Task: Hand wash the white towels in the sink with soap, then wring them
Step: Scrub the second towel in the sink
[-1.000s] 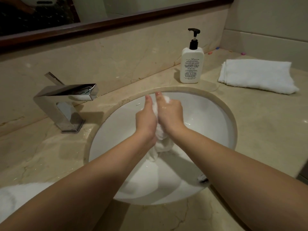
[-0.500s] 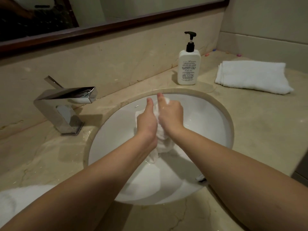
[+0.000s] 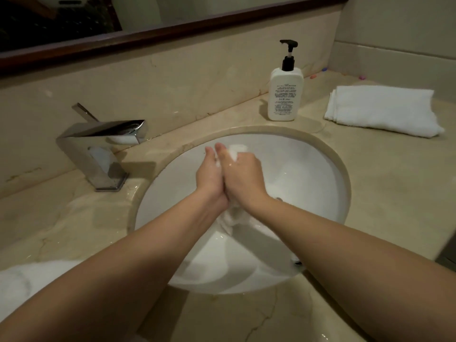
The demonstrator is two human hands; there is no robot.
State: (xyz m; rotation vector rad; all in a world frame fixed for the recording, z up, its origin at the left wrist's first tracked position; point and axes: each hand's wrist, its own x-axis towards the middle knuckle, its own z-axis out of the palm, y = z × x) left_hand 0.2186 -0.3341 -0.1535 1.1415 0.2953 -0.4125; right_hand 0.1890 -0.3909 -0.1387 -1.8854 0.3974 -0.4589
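Observation:
Over the white oval sink (image 3: 308,174), my left hand (image 3: 211,176) and my right hand (image 3: 243,177) are pressed together around a wet white towel (image 3: 233,219). Both hands grip it; a bunched end shows above my right hand's fingers and the rest hangs below my wrists into the basin. Most of the towel between my palms is hidden. A white soap pump bottle (image 3: 285,95) with a black pump stands behind the sink.
A chrome faucet (image 3: 98,146) sits at the sink's left. A folded white towel (image 3: 382,111) lies on the marble counter (image 3: 382,181) at right. Another white towel (image 3: 27,282) shows at the lower left edge. A framed mirror (image 3: 148,28) runs along the back wall.
My hands have closed tighter together on the towel, palms now touching, and less of the towel shows between them. The view has shifted slightly.

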